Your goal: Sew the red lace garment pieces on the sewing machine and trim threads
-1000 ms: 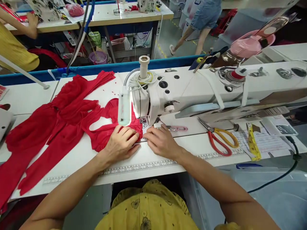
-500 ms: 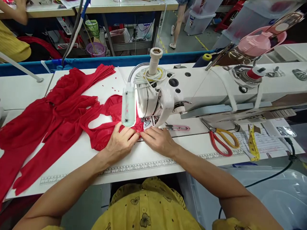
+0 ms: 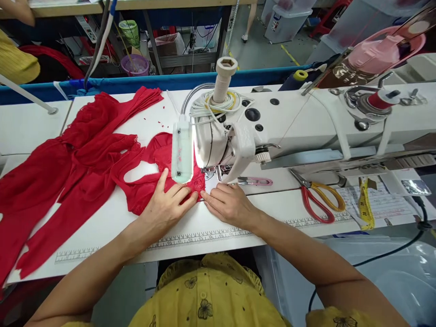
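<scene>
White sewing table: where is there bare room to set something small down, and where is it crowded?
Bare tabletop shows between the right hand and the scissors, and at far left between the white rod and the red fabric. Crowded: below the machine head, with fabric and both hands, and right of the scissors, with tape measure and papers.

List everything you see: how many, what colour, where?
Sewing machine: one, white, on table.
Cloth: count unclear, red, from machine leftward.
Scissors: one, red and yellow, right.
Snips: one, pink, left of scissors.
Tape measure: one, yellow, by papers.
Red-threaded spool: one, red and white, atop machine.
Bottle: one, pink top, behind machine.
Basket: one, green, under far table.
Bucket: one, purple, near basket.
Boxes: several, clear, back right.
Other people: two, one in yellow, far side.
Shirt: one, mustard, bottom.
Left hand: one, bare, on cloth.
Right hand: one, bare, at cloth's edge.
</scene>
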Tool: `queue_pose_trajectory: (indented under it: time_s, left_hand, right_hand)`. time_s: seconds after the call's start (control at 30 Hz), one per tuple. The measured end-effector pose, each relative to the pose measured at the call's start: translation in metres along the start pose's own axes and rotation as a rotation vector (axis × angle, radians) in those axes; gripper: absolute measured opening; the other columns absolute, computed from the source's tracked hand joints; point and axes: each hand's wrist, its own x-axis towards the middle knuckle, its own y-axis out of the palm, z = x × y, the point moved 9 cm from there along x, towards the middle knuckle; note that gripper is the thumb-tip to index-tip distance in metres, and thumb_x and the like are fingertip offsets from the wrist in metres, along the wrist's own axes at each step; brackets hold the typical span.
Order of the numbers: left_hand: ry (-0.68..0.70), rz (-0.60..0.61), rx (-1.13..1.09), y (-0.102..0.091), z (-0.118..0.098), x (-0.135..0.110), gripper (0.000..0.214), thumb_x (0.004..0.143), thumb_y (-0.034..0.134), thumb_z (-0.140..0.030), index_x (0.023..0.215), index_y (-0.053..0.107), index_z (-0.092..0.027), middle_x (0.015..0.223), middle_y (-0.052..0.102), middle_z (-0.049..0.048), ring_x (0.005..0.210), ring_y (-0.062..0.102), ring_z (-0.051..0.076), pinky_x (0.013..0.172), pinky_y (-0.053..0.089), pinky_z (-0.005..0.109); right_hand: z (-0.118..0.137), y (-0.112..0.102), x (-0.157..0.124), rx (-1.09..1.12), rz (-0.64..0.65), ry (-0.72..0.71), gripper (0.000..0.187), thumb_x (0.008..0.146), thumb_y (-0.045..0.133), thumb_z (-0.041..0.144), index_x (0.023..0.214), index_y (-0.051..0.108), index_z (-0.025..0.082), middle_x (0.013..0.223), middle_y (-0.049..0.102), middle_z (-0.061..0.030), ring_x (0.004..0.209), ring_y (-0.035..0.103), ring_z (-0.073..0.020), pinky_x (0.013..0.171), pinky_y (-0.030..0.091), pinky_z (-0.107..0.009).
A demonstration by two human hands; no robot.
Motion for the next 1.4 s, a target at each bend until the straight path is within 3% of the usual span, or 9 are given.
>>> queue_pose_trajectory:
  time_s: [0.3, 0.43, 0.5, 0.63, 0.73, 0.87, 1.0, 1.27, 1.4]
  left_hand:
    - [-0.02, -0.004, 0.208, 0.0, -0.028, -0.013, 0.032, 0.094, 0.048, -0.009, 0.121, 0.064, -0.006, 0.111, 0.07, 0.017, 0.105, 0.065, 0.027, 0.106, 0.049, 0.049]
    - [-0.154, -0.024, 0.062, 0.004, -0.019, -0.018, 0.046, 0.098, 0.055, -0.038, 0.136, 0.057, -0.012, 0.108, 0.068, 0.0151, 0.102, 0.064, 0.028, 0.104, 0.049, 0.054]
    - [-0.179, -0.021, 0.027, 0.006, -0.015, -0.017, 0.047, 0.097, 0.056, -0.043, 0.134, 0.059, -0.015, 0.101, 0.067, 0.013, 0.095, 0.064, 0.026, 0.103, 0.048, 0.057]
    - [-0.107, -0.095, 0.054, 0.002, -0.017, -0.015, 0.036, 0.096, 0.057, -0.028, 0.129, 0.063, -0.016, 0.114, 0.068, 0.0137, 0.109, 0.061, 0.028, 0.111, 0.042, 0.057]
    - [-0.027, -0.06, 0.048, 0.007, -0.017, -0.018, 0.039, 0.095, 0.053, -0.014, 0.133, 0.059, -0.015, 0.129, 0.065, 0.014, 0.127, 0.054, 0.03, 0.118, 0.031, 0.061]
    - [-0.015, 0.046, -0.088, 0.02, 0.0, -0.023, 0.042, 0.097, 0.047, -0.013, 0.138, 0.056, -0.018, 0.132, 0.064, 0.0143, 0.127, 0.055, 0.033, 0.113, 0.027, 0.072]
    - [0.002, 0.087, -0.192, 0.026, 0.012, -0.027, 0.051, 0.096, 0.046, -0.009, 0.145, 0.049, -0.024, 0.138, 0.06, 0.0126, 0.131, 0.052, 0.031, 0.111, 0.028, 0.074]
    - [0.047, 0.006, -0.092, 0.019, 0.0, -0.026, 0.052, 0.092, 0.047, -0.003, 0.141, 0.053, -0.019, 0.138, 0.062, 0.0125, 0.132, 0.052, 0.031, 0.118, 0.021, 0.07]
    - [0.024, 0.026, -0.177, 0.023, 0.003, -0.026, 0.06, 0.087, 0.04, 0.005, 0.141, 0.052, -0.018, 0.136, 0.063, 0.0119, 0.131, 0.052, 0.029, 0.117, 0.022, 0.07]
  right_hand:
    - [0.003, -0.005, -0.001, -0.085, -0.038, -0.022, 0.016, 0.098, 0.056, 0.021, 0.105, 0.07, 0.017, 0.066, 0.057, 0.0022, 0.07, 0.045, -0.0151, 0.075, 0.03, -0.035]
    - [0.004, -0.006, -0.001, -0.071, -0.028, -0.029, 0.017, 0.099, 0.054, 0.02, 0.103, 0.07, 0.018, 0.066, 0.056, 0.0027, 0.07, 0.045, -0.0148, 0.08, 0.031, -0.035]
    - [0.004, -0.004, -0.001, -0.049, -0.006, -0.022, 0.018, 0.099, 0.052, 0.02, 0.104, 0.07, 0.018, 0.067, 0.057, 0.0022, 0.071, 0.046, -0.015, 0.083, 0.032, -0.035]
    - [0.002, -0.002, -0.002, -0.026, 0.017, -0.008, 0.021, 0.1, 0.05, 0.02, 0.104, 0.07, 0.018, 0.068, 0.059, 0.0017, 0.071, 0.047, -0.0151, 0.086, 0.032, -0.034]
    - [0.002, -0.001, -0.002, -0.007, 0.019, -0.008, 0.022, 0.1, 0.05, 0.02, 0.104, 0.071, 0.017, 0.068, 0.06, 0.0011, 0.071, 0.048, -0.0153, 0.086, 0.032, -0.034]
    - [-0.001, 0.001, -0.003, 0.031, 0.021, -0.001, 0.022, 0.1, 0.049, 0.02, 0.104, 0.071, 0.017, 0.067, 0.061, 0.0007, 0.07, 0.048, -0.0153, 0.084, 0.033, -0.034]
    - [-0.001, 0.003, -0.004, 0.049, 0.026, -0.007, 0.023, 0.1, 0.049, 0.019, 0.105, 0.071, 0.017, 0.067, 0.061, 0.0007, 0.069, 0.049, -0.015, 0.085, 0.033, -0.034]
    - [0.003, -0.002, -0.002, 0.033, -0.008, -0.029, 0.021, 0.1, 0.05, 0.018, 0.106, 0.07, 0.016, 0.064, 0.062, 0.0014, 0.065, 0.05, -0.0144, 0.084, 0.036, -0.034]
    - [0.003, -0.003, -0.002, 0.063, -0.014, -0.023, 0.021, 0.099, 0.05, 0.017, 0.107, 0.069, 0.016, 0.063, 0.063, 0.0022, 0.063, 0.05, -0.0133, 0.082, 0.037, -0.034]
